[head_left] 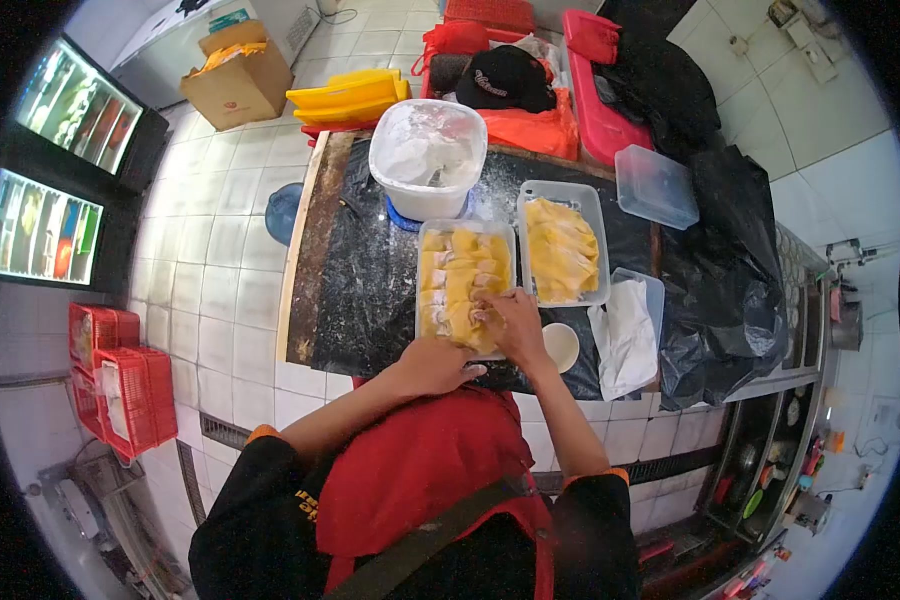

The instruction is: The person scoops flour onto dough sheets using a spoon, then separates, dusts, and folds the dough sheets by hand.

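Observation:
A clear plastic container [421,268] holds rows of folded, filled-looking yellow dumplings [460,275], some dusted white. My right hand [515,325] reaches over its near right corner, fingers bent and pinched on a dumpling there. At the near edge of the same container lies my left hand [435,367], its thumb apart from the fingers and nothing visible in it. Beside it, a second clear container [602,225] carries overlapping yellow dough pieces [560,250]. A small pale round bowl [560,347] sits just right of my right hand.
Behind the dumplings stands a white tub [379,165] of white powder. A white cloth [625,340] and an empty clear container [657,187] lie to the right. Black plastic sheeting [720,300] covers the table. Red crates [135,400] stand on the floor at left.

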{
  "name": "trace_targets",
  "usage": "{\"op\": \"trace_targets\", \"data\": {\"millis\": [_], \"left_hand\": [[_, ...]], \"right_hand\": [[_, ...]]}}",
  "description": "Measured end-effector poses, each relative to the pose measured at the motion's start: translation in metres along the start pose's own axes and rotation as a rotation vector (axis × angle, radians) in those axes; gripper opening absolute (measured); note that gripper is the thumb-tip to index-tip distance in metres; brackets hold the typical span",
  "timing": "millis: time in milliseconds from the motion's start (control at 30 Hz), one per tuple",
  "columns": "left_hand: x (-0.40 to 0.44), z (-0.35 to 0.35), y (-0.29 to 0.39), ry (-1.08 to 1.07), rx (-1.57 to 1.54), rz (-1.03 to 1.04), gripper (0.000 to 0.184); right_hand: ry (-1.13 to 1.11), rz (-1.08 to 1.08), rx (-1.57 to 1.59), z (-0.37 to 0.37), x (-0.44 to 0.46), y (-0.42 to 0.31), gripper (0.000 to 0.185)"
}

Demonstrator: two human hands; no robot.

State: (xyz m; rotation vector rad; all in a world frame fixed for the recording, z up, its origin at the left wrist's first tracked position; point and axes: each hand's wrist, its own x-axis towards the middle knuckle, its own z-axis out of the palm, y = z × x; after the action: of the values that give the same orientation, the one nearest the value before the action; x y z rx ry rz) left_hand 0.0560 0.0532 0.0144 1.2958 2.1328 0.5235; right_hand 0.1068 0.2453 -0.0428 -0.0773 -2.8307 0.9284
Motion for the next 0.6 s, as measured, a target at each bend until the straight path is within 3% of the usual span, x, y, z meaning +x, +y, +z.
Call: {"op": "trace_targets", "data": {"millis": [67,200,267,300,400,467,500,567,600], "left_hand": [[0.011,-0.001,-0.001,-0.275,0.084,-0.136,0.046],[-0.002,-0.012,-0.006,-0.187,0.033,-0.135,0.047],[-0.019,-0.019,-0.020,-0.082,-0.105,-0.155,0.048],[-0.028,-0.018,-0.031,-0.060,-0.097,-0.160,0.048],[-0.043,-0.026,-0.052,0.009,-0.193,-0.117,0.048],[-0.055,-0.053,-0.041,-0.051,-0.330,-0.289,0.047],[-0.059,-0.062,-0.034,-0.047,-0.317,-0.284,0.047],[-0.063,-0.076,-0.024,0.023,-0.465,-0.489,0.045],[-0.067,-0.071,-0.032,0.045,-0.448,-0.486,0.045]], "right_hand": [[0.046,-0.044,-0.003,0.005,0.000,0.006,0.033],[-0.062,0.047,-0.148,-0.021,0.007,-0.007,0.038],[-0.368,0.104,-0.015,-0.050,0.018,-0.014,0.040],[-0.362,0.081,-0.022,-0.064,0.034,-0.025,0.040],[0.134,-0.059,0.118,-0.087,0.104,-0.053,0.029],[0.268,-0.391,0.044,-0.091,0.164,-0.065,0.030],[0.169,-0.379,-0.030,-0.082,0.193,-0.065,0.031],[0.091,-0.382,-0.108,-0.057,0.233,-0.048,0.032],[-0.166,-0.377,-0.224,-0.044,0.252,-0.039,0.030]]}}
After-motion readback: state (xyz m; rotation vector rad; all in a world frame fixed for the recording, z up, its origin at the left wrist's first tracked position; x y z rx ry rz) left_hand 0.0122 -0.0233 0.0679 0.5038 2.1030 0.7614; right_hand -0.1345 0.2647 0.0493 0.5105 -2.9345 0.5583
